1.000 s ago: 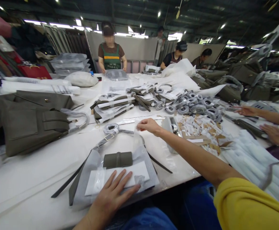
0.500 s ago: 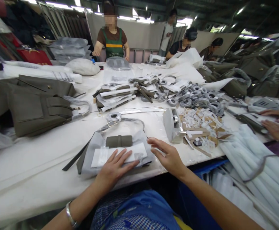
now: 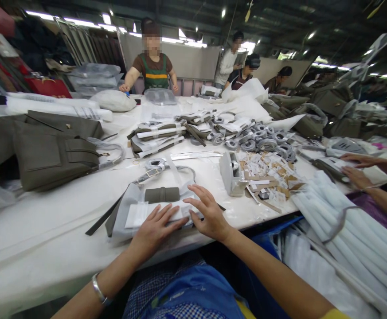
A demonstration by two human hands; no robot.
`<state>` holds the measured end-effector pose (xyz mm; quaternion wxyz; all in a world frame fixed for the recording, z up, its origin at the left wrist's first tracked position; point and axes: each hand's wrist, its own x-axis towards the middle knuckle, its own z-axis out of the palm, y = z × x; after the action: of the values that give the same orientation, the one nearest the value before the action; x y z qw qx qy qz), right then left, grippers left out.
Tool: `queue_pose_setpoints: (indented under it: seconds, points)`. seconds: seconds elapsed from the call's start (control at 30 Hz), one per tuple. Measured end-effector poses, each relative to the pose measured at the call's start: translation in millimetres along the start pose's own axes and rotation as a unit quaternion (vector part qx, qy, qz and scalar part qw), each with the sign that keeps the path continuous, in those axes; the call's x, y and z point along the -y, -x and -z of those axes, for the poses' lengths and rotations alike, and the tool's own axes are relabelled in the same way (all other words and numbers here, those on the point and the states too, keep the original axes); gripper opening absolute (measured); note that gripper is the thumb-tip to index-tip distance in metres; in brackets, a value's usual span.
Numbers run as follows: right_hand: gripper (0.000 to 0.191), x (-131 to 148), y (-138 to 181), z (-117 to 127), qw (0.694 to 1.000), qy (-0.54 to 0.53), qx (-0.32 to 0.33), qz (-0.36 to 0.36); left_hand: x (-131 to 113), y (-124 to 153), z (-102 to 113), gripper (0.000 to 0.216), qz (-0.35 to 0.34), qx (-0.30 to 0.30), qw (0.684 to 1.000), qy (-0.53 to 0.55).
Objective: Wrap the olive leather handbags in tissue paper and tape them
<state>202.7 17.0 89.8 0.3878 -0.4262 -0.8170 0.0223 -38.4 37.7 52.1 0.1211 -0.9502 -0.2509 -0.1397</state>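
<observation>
In front of me on the table lies an olive-grey leather bag piece (image 3: pixel 162 195), partly wrapped in grey tissue and a white paper strip (image 3: pixel 136 216). A dark strap end (image 3: pixel 104 218) sticks out at its left. A wrapped strap with a buckle (image 3: pixel 151 174) loops behind it. My left hand (image 3: pixel 155 228) rests flat on the white paper, fingers spread. Over the right end of the wrapping, my right hand (image 3: pixel 209 215) has curved fingers held apart. Behind its fingertips rises a pale translucent strip (image 3: pixel 173 170); whether they touch it I cannot tell.
A tape dispenser (image 3: pixel 233 173) stands to the right, beside a heap of paper and card scraps (image 3: pixel 269 170). Rolled straps (image 3: pixel 266 137) and wrapped pieces (image 3: pixel 160 133) lie behind. Olive bags (image 3: pixel 53 150) sit at left. A co-worker's hands (image 3: pixel 357 170) work at right, near white foam tubes (image 3: pixel 333 212).
My right hand has moved left onto the right end of the wrapping, close to my left hand. A translucent strip now shows above the piece. My left hand stays on the paper.
</observation>
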Motion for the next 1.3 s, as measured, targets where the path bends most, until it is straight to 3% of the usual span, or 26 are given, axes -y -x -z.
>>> queue_pose_setpoints:
  seconds: [0.13,0.27,0.77,1.0,1.13,1.3]
  points:
    - [0.042,-0.3,-0.9,-1.1,1.0,-0.011,0.005,0.01,-0.1,-0.2,-0.1,0.065,-0.002,0.0,1.0,-0.001]
    - [0.031,-0.3,-4.1,-0.8,0.998,-0.056,-0.029,0.015,0.1,0.3,-1.2,0.067,-0.002,-0.006,1.0,0.0]
    - [0.006,10.5,-15.5,20.3,0.969,-0.186,-0.121,-0.11,5.3,1.1,-12.0,0.07,-0.019,-0.028,0.999,-0.018]
    - [0.007,20.5,-20.4,30.0,0.959,-0.205,-0.157,-0.117,6.2,1.9,-16.5,0.074,-0.015,-0.034,0.999,-0.001]
    - [0.02,21.4,-8.3,39.4,0.96,-0.179,-0.16,-0.142,5.6,1.6,-12.6,0.075,-0.014,-0.012,1.0,0.009]
    - [0.04,10.7,19.7,33.4,0.987,-0.092,-0.061,-0.114,4.7,1.4,-9.7,0.071,-0.012,-0.011,1.0,0.019]
